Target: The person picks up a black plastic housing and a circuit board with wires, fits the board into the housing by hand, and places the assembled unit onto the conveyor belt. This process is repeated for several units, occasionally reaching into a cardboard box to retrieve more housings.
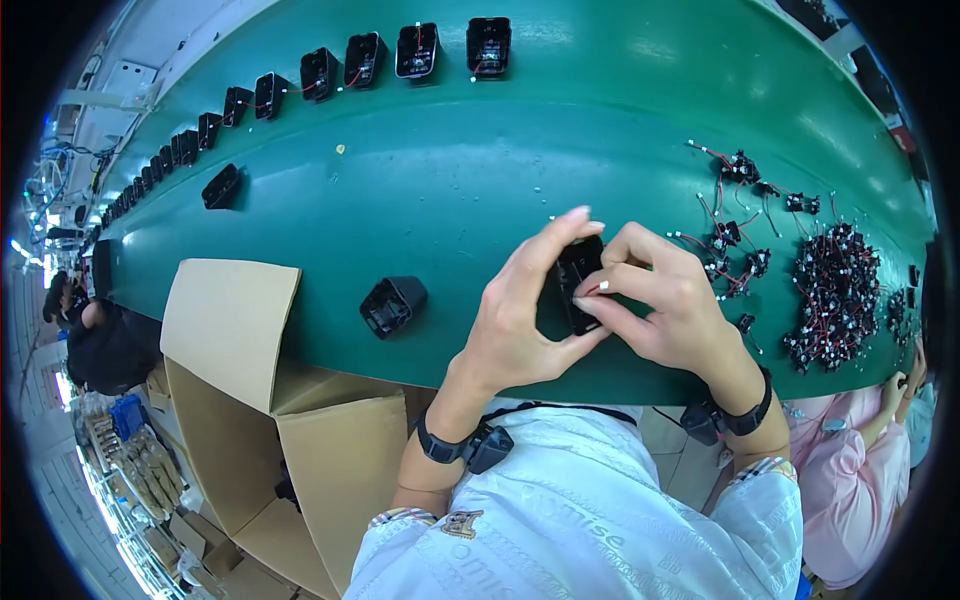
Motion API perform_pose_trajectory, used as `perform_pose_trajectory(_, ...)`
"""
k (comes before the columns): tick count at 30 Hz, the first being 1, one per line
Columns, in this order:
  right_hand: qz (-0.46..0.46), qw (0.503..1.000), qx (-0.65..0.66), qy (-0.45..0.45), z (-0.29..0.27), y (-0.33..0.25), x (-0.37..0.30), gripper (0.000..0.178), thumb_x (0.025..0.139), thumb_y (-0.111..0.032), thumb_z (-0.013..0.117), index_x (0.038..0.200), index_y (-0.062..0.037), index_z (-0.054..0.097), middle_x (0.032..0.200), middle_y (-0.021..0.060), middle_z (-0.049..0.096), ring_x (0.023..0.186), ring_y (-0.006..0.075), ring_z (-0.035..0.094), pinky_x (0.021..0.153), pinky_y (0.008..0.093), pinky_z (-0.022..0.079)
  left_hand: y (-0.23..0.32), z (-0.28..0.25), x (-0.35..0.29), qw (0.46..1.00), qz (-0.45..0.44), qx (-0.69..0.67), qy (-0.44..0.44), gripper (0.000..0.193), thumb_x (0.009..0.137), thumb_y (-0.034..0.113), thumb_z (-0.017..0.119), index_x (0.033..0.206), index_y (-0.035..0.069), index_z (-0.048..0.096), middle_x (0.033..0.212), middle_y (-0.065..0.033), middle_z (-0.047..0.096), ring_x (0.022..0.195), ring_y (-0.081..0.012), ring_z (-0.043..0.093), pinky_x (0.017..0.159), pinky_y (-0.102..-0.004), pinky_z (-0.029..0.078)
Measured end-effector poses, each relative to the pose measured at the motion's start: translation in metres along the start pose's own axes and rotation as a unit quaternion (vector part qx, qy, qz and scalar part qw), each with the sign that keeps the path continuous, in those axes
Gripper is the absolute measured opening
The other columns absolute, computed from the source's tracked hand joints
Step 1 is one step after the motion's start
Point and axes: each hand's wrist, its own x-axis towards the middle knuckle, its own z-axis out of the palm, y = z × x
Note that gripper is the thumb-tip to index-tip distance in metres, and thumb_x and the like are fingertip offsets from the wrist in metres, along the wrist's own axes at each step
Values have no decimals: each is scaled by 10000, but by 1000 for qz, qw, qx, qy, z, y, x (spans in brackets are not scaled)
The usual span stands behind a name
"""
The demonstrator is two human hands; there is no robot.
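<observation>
Black boxy plastic housing sits clamped in the left hand, just beyond a white shirt bearing pale lettering and a brown crest; the right hand pinches a thin red wire with a white connector over it. Farther across the glossy green bench, similar black housings stand in a row.

Passage: green tabletop between the far row of black housings and the left hand. Obstructions: two separate housings left of that hand; wired-component pile right of the right hand; open cardboard box at the near edge.
</observation>
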Motion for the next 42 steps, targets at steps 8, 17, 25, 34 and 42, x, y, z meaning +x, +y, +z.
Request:
perform_pose_trajectory(8,26,999,35,5,-9,-12,6,228,722,-33,802,944,-75,770,921,73,548,772,193,588,676,324,495,1,-3,2,997,-47,-64,16,1048,646,2,869,1529,24,306,1387,-228,581,1252,-278,606,1036,-390,515)
perform_pose_trajectory(17,60,997,56,1,-11,-22,14,143,709,-23,767,841,-30,710,854,84,571,764,207,592,651,301,466,10,-17,2,996,-62,-62,0,1008,649,128,899,1519,46,397,1391,-177,596,1248,-351,614,1048,-421,514)
perform_pose_trajectory(25,91,993,70,23,4,-28,14,89,749,-14,702,831,-12,668,798,60,596,690,154,515,602,279,404,7,-19,1,999,-11,-35,9,1110,629,154,886,1571,61,306,1297,-190,599,1159,-400,596,1000,-479,491)
perform_pose_trajectory(34,3,992,49,-117,-26,-29,18,84,696,-49,756,767,-36,714,695,73,633,646,171,602,579,296,445,16,-22,-2,983,-55,-110,-139,1151,634,228,914,1589,75,290,1296,-182,625,1164,-382,622,1022,-469,500)
perform_pose_trajectory(42,86,983,154,42,-3,-40,4,84,734,2,739,802,2,689,719,69,647,599,140,524,567,264,400,22,-31,-1,981,-70,-157,-83,1109,682,404,931,1555,41,351,1369,-182,596,1238,-340,615,1050,-441,505)
